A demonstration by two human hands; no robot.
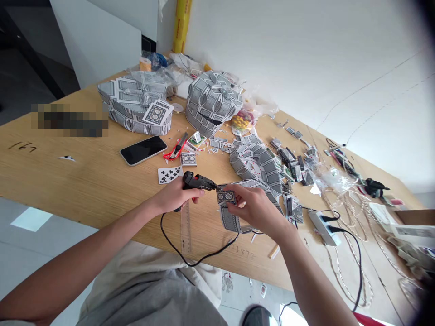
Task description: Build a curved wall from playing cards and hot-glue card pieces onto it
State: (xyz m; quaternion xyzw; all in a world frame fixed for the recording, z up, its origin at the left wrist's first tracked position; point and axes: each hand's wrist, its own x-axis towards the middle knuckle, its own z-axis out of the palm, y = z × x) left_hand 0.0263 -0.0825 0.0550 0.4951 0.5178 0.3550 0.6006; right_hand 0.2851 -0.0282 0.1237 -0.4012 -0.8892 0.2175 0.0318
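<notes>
My left hand (pixel 175 195) is closed round the handle of a black glue gun (pixel 199 181), whose nozzle points right. The nozzle tip is at the upper left edge of a small folded playing card (pixel 226 196). That card is pinched between the thumb and fingers of my right hand (pixel 253 206). Just below and behind it a curved strip of grey-patterned cards (pixel 231 220) stands on the table. A clear ruler (pixel 186 228) lies under the gun, and an eight of clubs card (pixel 169 174) lies beyond my left hand.
Card-covered structures (pixel 136 106) (pixel 212 102) stand at the back. A phone (pixel 143 150), a red cutter (pixel 178 147) and a ring of cards (pixel 254 163) lie nearer. A power strip (pixel 324 228) with cables sits right; the gun's cord loops over the table's front edge.
</notes>
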